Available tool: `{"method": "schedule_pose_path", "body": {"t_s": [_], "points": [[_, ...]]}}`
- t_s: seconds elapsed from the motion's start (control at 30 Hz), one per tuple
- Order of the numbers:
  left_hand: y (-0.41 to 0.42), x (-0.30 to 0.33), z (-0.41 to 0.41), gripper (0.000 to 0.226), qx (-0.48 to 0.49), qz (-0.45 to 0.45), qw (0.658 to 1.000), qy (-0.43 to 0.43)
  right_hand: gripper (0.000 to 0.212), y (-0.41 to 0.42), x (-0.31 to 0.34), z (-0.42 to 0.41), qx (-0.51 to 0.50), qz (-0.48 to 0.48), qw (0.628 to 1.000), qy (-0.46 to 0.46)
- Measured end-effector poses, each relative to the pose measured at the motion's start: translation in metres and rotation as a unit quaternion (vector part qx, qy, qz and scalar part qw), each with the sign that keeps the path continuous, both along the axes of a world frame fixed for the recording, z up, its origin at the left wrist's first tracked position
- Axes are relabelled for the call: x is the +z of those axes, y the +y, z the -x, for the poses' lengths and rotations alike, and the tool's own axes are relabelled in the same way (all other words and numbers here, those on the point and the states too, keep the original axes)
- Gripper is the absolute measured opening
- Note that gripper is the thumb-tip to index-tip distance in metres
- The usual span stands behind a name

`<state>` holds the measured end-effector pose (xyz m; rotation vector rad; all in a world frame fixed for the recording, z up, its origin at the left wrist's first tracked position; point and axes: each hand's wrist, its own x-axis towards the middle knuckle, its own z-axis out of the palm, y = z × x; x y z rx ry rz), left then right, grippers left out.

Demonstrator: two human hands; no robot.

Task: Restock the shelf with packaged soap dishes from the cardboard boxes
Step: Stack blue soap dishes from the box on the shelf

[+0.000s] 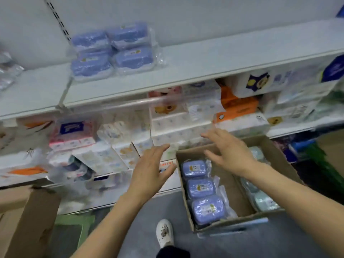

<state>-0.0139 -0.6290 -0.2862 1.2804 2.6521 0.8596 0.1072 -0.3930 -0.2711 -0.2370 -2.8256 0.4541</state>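
White metal shelf [186, 71] holds wrapped purple soap dishes [111, 51]; left hand [149, 172] and right hand [229, 153], fingers spread and empty, hover above brown cardboard box [234, 187].

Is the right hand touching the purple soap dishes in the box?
Apart. In the head view, the right hand hovers open above the cardboard box, with bare cardboard showing between its fingers and the purple soap dishes.

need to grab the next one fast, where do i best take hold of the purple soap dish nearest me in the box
Probably from above, across its short sides. The nearest purple dish lies flat, label up, at the near end of the box, with the box wall on its left and another dish behind it. Its right side faces open box floor, so fingers likely fit there. Both the left hand and right hand are empty.
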Motion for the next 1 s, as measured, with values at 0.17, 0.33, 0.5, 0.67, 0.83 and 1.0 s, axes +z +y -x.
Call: {"method": "schedule_pose_path", "body": {"t_s": [0.17,0.33,0.5,0.67,0.83,1.0], "points": [[0.004,-0.070,-0.036,0.060,-0.029,0.106,0.987,-0.119,0.060,0.002,-0.089,-0.056,-0.003,0.036,0.969,-0.245],[0.024,-0.131,-0.047,0.053,-0.072,0.180,0.969,-0.153,0.055,-0.015,-0.159,-0.073,0.080,0.021,0.930,-0.359],[0.041,-0.171,-0.048,0.043,-0.136,0.266,0.948,-0.110,0.066,-0.031,-0.207,-0.067,0.112,-0.012,0.916,-0.385],[0.046,-0.192,-0.039,0.047,-0.173,0.314,0.933,-0.033,0.087,-0.039,-0.226,-0.053,0.085,-0.038,0.916,-0.391],[0.062,-0.195,-0.031,0.052,-0.127,0.264,0.954,-0.064,0.088,-0.017,-0.224,-0.061,0.012,-0.016,0.941,-0.338],[0.094,-0.207,-0.031,0.061,-0.058,0.185,0.974,-0.114,0.085,0.032,-0.220,-0.080,-0.260,0.116,0.928,-0.241]]}}
